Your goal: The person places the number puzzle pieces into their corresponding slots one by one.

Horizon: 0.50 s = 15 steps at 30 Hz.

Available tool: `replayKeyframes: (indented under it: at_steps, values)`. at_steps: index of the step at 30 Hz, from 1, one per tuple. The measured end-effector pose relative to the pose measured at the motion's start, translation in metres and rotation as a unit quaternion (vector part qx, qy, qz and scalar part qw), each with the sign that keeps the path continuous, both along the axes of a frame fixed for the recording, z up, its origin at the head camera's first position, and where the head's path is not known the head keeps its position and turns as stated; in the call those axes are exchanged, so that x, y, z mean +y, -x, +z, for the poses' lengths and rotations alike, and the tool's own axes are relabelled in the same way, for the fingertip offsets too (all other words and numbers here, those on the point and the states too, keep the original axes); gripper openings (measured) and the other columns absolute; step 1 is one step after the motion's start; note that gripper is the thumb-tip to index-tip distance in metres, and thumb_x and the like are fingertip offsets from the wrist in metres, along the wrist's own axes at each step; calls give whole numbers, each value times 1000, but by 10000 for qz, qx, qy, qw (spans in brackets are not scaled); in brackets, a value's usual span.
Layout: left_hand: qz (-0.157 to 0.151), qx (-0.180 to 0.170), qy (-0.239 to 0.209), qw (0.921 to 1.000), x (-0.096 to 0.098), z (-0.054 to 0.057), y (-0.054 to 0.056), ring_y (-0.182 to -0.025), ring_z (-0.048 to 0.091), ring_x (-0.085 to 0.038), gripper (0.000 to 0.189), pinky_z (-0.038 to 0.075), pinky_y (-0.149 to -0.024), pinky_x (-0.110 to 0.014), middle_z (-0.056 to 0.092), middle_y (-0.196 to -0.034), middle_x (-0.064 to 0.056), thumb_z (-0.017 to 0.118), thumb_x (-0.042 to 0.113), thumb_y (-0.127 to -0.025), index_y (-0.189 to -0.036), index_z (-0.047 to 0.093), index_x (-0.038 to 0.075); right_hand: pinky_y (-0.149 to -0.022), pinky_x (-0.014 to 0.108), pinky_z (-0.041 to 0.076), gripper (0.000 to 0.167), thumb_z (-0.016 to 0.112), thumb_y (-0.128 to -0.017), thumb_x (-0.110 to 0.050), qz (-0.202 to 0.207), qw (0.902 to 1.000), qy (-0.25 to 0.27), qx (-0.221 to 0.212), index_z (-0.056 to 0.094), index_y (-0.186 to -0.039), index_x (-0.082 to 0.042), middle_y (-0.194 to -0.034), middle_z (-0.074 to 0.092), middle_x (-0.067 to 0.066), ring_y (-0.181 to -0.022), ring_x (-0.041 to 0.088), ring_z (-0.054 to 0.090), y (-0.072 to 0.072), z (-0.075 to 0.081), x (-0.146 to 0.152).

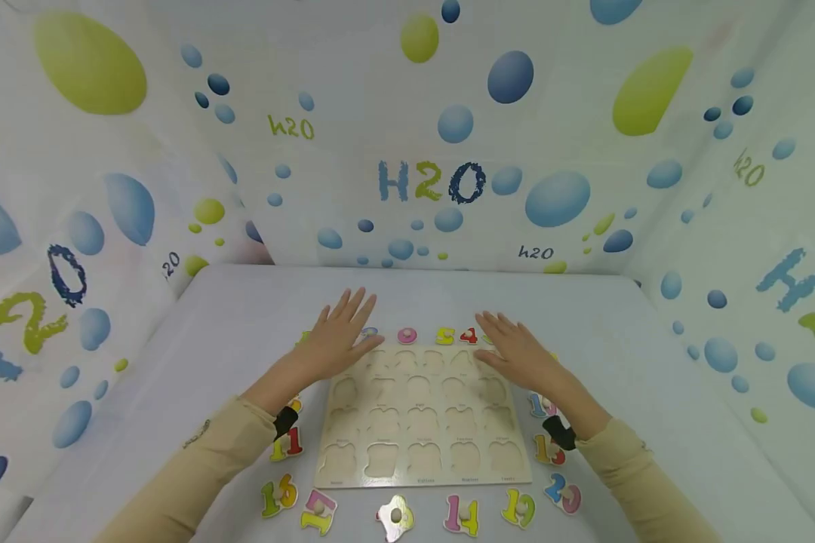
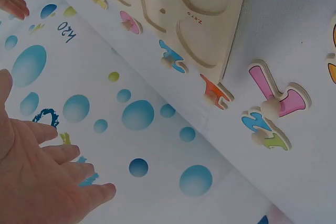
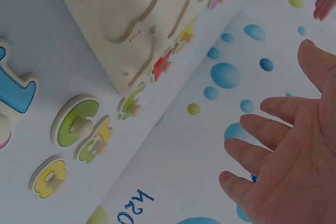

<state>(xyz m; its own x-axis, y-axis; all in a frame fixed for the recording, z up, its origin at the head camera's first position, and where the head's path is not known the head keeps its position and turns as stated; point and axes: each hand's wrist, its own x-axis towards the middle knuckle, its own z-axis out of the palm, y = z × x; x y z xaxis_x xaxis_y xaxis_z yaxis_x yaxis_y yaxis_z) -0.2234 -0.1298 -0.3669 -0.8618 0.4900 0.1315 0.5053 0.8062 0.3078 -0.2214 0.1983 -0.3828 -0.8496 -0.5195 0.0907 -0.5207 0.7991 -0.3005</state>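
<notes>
A pale wooden number-puzzle board (image 1: 403, 434), its number-shaped recesses bare, lies on the white table. Over its far left corner, my left hand (image 1: 336, 339) is held palm down with straight fingers and holds nothing. My right hand (image 1: 516, 353) is held likewise over the far right corner, also holding nothing. Spread fingers of the left hand (image 2: 50, 177) show in the left wrist view, and those of the right hand (image 3: 294, 145) in the right wrist view. Between the hands, beyond the board, lie a pink zero (image 1: 407, 336), a yellow piece (image 1: 444, 336) and a red four (image 1: 469, 336).
Knobbed number pieces ring the board, among them a yellow-and-red eleven (image 1: 287, 443) at left and a sixteen (image 1: 278, 495) at the near left. A white piece (image 1: 396, 516) lies at the near edge. Patterned sheets (image 1: 448, 136) with blue and green drops enclose the table (image 1: 244, 302).
</notes>
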Motion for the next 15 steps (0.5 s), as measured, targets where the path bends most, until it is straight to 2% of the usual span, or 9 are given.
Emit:
replayKeyframes:
  at_steps: [9,15]
  values:
    - [238,-253,-198,9992,-26,2,-5,-139,-3,-34,74,2,-105,-59,6,-153,-20,43,46,-97,-149,13,2,-103,61,13,65,53,-96,-30,-370,9993,-102,24,27,-144,5,-147,25,25,-134,45,18,-15,-6,26]
    - [415,-524,-313,9973,-54,-4,-17,-137,3,-41,74,5,-103,-62,11,-151,-25,41,46,-98,-148,16,-1,-103,62,10,66,52,-97,-33,-575,9973,93,-439,25,-145,4,-148,21,25,-135,45,12,-31,-14,45]
